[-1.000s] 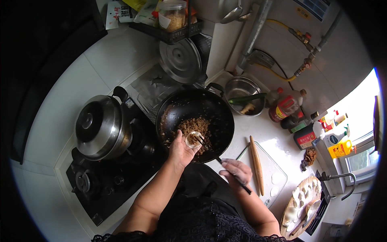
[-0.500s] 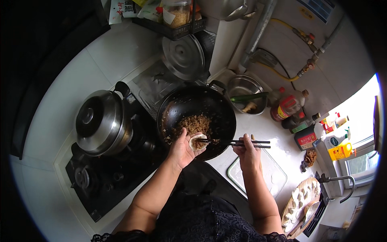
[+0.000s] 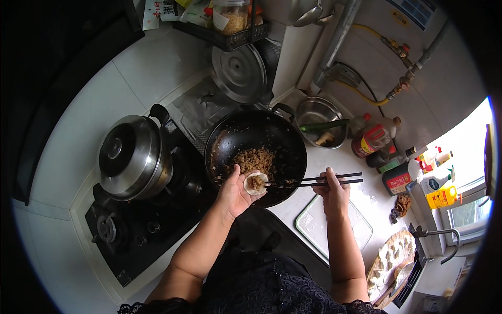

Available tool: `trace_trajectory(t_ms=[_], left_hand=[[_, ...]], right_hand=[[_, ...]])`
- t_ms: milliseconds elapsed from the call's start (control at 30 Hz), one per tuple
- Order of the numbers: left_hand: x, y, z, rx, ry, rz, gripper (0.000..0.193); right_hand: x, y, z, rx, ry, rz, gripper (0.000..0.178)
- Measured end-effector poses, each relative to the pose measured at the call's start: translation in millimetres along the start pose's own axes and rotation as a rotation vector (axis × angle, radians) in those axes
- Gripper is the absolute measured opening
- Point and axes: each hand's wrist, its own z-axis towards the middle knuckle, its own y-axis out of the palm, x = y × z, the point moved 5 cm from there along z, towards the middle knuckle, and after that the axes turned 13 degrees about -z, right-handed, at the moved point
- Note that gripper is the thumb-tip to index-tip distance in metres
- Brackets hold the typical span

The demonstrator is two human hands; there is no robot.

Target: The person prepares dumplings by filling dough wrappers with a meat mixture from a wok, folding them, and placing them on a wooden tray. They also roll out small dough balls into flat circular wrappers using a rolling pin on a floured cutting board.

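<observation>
In my left hand (image 3: pixel 234 194) lies a round dumpling wrapper (image 3: pixel 261 189), cupped by the fingers over the near edge of a black wok (image 3: pixel 285 136). A small mound of brown minced filling (image 3: pixel 255 182) sits on the wrapper. Dark chopsticks (image 3: pixel 314 181) are gripped by my right hand (image 3: pixel 333 196); their tips reach the wrapper's right edge, beside the filling. More crumbly filling (image 3: pixel 254 158) is heaped in the wok, with bits stuck to its wall.
A lidded steel pot (image 3: pixel 130 157) stands on the black hob (image 3: pixel 141 256) at left. Behind the wok leans a metal lid (image 3: pixel 238 73). To the right are a steel bowl (image 3: pixel 318 107), bottles (image 3: pixel 374 138), a white board (image 3: pixel 345 225) and a tray of dumplings (image 3: pixel 377 261).
My right hand has moved right and slightly away from me, drawing the chopstick tips from over the filling to the wrapper's edge. My left hand holds nearly still.
</observation>
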Motion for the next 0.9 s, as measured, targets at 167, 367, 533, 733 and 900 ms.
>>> trace_trajectory(t_ms=[167,367,533,733,900], left_hand=[[-3.0,0.3,0.3,-0.03,-0.025,0.001,0.065],[-8.7,6.2,-3.5,-0.013,-0.036,0.021,0.066],[-10.6,9.3,-8.4,-0.03,-0.033,0.053,0.067],[-7.1,4.8,-13.6,-0.019,-0.008,0.063,0.066],[-7.0,12.8,-20.5,0.003,0.011,0.065,0.066]], right_hand=[[4.2,0.1,0.0,-0.036,0.003,0.022,0.029],[6.7,12.7,-8.7,-0.014,0.098,-0.022,0.03],[13.0,15.0,-7.4,-0.013,0.075,-0.017,0.031],[9.6,20.2,-10.0,-0.037,0.062,-0.022,0.031],[14.8,20.6,-10.4,-0.029,0.076,-0.017,0.031]])
